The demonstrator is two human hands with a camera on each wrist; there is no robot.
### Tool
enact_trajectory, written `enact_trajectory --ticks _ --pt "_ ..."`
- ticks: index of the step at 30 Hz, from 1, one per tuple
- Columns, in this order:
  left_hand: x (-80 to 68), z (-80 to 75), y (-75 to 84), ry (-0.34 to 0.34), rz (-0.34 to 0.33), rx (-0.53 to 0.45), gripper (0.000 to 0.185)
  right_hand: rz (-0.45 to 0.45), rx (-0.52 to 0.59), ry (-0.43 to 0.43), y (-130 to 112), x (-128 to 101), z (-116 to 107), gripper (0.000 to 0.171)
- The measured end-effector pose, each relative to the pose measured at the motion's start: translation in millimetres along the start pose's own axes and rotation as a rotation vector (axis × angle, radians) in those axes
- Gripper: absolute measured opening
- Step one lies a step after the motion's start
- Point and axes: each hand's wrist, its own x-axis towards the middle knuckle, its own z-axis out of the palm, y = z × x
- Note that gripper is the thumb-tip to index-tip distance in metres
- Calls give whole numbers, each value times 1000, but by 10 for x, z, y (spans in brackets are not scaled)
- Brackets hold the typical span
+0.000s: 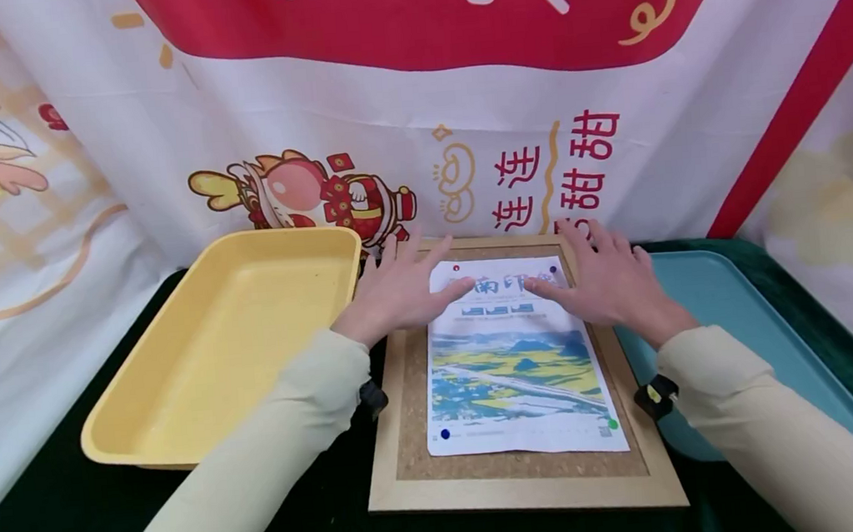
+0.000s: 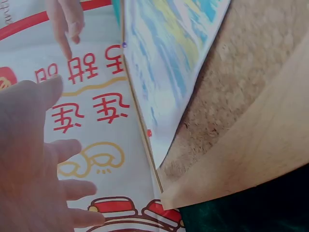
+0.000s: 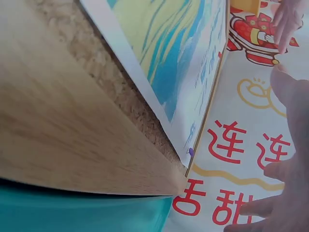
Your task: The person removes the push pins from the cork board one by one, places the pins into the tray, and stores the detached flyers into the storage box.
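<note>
Near edge: a cork board (image 1: 410,434) in a pale wooden frame (image 1: 527,496) lies flat on dark green cloth (image 1: 56,529), its near rail closest to the person.
Poster: a printed sheet (image 1: 517,367) with a blue and yellow landscape lies on the cork, roughly centred and slightly askew.
Near pins: a blue pin (image 1: 445,434) sits at the sheet's near left corner and a green pin (image 1: 613,424) at the near right.
Left hand: the left hand (image 1: 398,289) is spread flat with straight fingers, thumb tip on the sheet's top left area; it grips nothing.
Right hand: the right hand (image 1: 608,281) is likewise flat and open, fingertips resting on the top right of the sheet, holding nothing.
Far pins: a red pin (image 1: 457,268) marks the far left corner and a purple pin (image 1: 553,269) the far right, both just beside the fingertips.
Sides: a yellow tray (image 1: 146,430) lies left of the frame, a teal tray (image 1: 818,369) right.
Backdrop: a red and white banner (image 1: 461,130) hangs behind.
Risk: pressing unevenly could, I judge, slide or wrinkle the paper against the pins and tear a corner.
Risk two: a fingertip drifting onto a far pin might tip it loose or prick the skin.
</note>
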Motion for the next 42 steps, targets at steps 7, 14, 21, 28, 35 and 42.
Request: enact_trajectory --ticks 7,14,21,28,35,42 --pt "-95 -38 -80 -113 76 -48 82 -26 59 58 2 40 -36 105" --pt "-167 28 -175 -311 135 -14 83 -4 175 47 -7 72 -19 88" --pt "-212 106 -258 -410 152 18 86 20 236 -5 -75 133 42 76" --pt "-178 105 -262 -433 172 26 91 -15 276 30 -103 159 47 68" --pt "-176 114 -227 -449 160 -3 92 -49 337 47 -145 184 35 61" --pt "-198 113 -207 -446 148 42 92 -46 439 12 -263 266 65 54"
